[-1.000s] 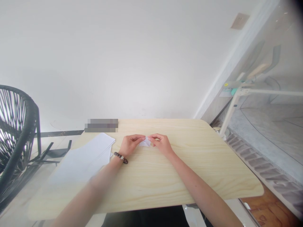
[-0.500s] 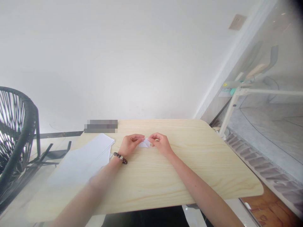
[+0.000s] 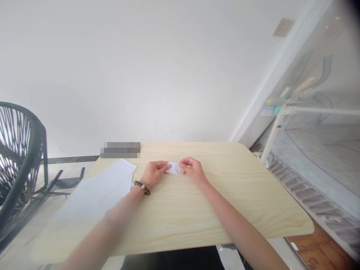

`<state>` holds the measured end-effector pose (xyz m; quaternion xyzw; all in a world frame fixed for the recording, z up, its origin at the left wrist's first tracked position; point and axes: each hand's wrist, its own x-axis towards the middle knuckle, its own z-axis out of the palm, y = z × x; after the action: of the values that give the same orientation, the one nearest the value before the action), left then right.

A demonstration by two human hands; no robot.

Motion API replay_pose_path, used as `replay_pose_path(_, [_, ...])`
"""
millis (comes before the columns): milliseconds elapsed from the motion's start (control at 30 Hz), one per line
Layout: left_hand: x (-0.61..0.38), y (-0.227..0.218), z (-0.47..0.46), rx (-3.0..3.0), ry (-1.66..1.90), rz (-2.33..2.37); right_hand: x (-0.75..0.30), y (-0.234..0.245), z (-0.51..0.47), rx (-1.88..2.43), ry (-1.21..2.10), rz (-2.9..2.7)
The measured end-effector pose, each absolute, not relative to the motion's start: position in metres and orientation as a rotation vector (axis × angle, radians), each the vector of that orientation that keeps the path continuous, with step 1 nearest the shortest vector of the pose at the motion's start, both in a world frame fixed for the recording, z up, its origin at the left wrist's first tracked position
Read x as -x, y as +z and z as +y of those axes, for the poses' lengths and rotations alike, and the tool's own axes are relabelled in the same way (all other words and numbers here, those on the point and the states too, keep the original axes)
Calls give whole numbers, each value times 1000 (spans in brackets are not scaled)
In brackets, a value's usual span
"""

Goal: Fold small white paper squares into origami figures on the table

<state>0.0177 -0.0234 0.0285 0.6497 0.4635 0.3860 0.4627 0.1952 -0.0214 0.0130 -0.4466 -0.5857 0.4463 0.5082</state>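
Note:
A small piece of folded white paper (image 3: 173, 168) is held between my two hands, over the middle of the wooden table (image 3: 225, 198). My left hand (image 3: 153, 172), with a dark bead bracelet (image 3: 142, 187) at its wrist, pinches the paper's left end between thumb and fingers. At the right end, my right hand (image 3: 192, 169) grips it with thumb and fingertips. Crease lines cross the paper's face. Left of my left hand lie loose white paper sheets (image 3: 98, 187), overlapping one another and partly covered by my forearm.
A blurred-out dark object (image 3: 120, 150) stands at the table's back left corner. Beyond the left edge is a dark woven chair (image 3: 36, 142). The white wall (image 3: 168, 75) rises behind the table, and a white metal frame (image 3: 274, 131) stands to the right.
Both hands have spread slightly apart at the fingertips, so more of the folded paper shows between them. The loose sheets stay where they were.

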Motion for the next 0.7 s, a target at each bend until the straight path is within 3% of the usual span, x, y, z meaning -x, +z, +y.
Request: replay_pose_path(700, [-20,35,-28,-1644,853,1039,-192,19,-27,1173,847,-1625])
